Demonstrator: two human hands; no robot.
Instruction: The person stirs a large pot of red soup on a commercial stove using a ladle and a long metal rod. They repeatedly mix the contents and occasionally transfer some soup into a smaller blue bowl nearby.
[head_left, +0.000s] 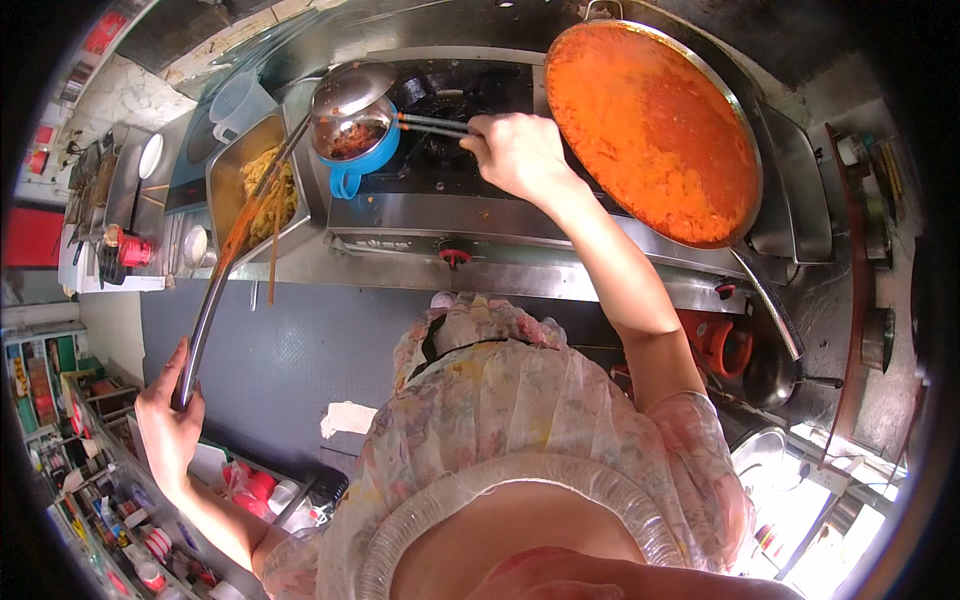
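Note:
My left hand (169, 420) grips the long metal handle of a ladle (352, 84), its shaft smeared with orange sauce. The ladle's round metal head is tilted over a blue-handled cup with a metal lining (379, 154), which holds dark red, chunky food. From the right, my right hand (521, 154) pinches a pair of thin chopsticks (435, 124), their orange-stained tips at the cup's rim beside the ladle head. Whether the tips touch the ladle cannot be made out. Beneath the ladle shaft stands a rectangular steel pan (225, 180) of yellowish food.
A large wok (759, 176) of orange-red sauce fills the stove's right side, its handle pointing toward me. Brown chopsticks (276, 247) overhang the steel pan's front. Behind it stands a clear plastic jug (244, 101). Red knobs (454, 257) line the stove front (525, 217).

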